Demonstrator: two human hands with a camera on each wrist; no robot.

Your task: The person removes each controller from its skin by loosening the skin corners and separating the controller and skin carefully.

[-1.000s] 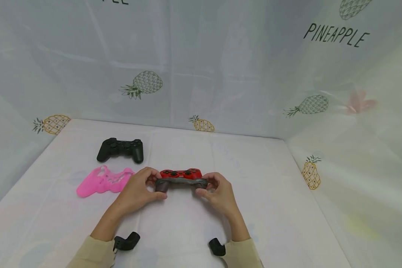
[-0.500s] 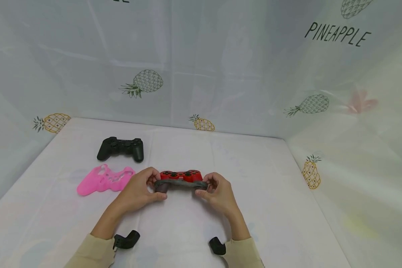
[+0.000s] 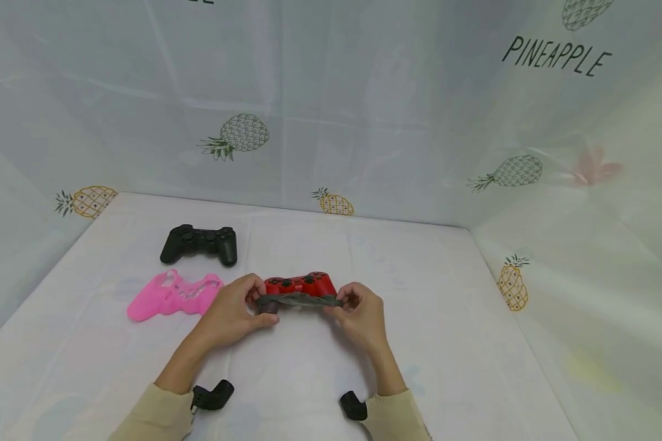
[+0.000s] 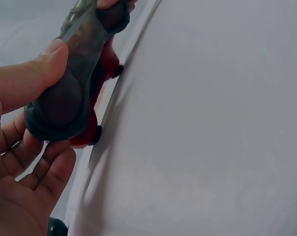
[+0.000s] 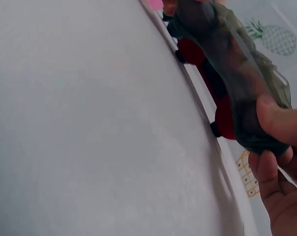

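A red game controller [image 3: 309,284] with black thumbsticks sits partly inside a dark translucent silicone cover [image 3: 300,299], held above the table's middle. My left hand [image 3: 228,313] grips the left end of the cover and controller. The right end is pinched in my right hand [image 3: 366,318]. In the left wrist view, my left thumb [image 4: 55,59] presses on the cover over one controller grip, with the fingers curled beneath. My right thumb [image 5: 274,120] presses the cover at its other end in the right wrist view. The red front stands out beyond the cover's far edge.
A black game controller [image 3: 200,244] lies at the back left of the white-covered table [image 3: 447,343]. In front of it lies a pink silicone controller cover [image 3: 162,299], its right end close beside my left hand. A pineapple-print curtain [image 3: 364,110] bounds the back and sides.
The red controller's right side has risen away from the cover and more red shows. My right thumb and fingers have shifted slightly on the cover's end. My left hand has stayed nearly in place.
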